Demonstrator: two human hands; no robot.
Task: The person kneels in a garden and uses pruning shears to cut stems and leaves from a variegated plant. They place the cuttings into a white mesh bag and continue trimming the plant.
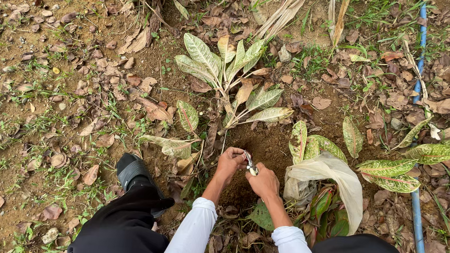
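My left hand [230, 160] and my right hand [263, 182] meet over a patch of bare dark soil [266, 145]. A small metal tool [251, 164], like snips or scissors, sits between them; my right hand grips it and my left fingers pinch at its tip. Just beyond the hands stands a variegated plant [229, 68] with pale green, striped leaves on a thin stem. I wear white sleeves and black trousers, and my black shoe [132, 170] rests on the ground to the left.
A translucent plastic bag [332, 176] holding leafy cuttings lies right of my hands. More variegated leaves [391, 167] spread to the right. A blue pipe [418, 156] runs down the right side. Dry brown leaves and sparse grass cover the ground.
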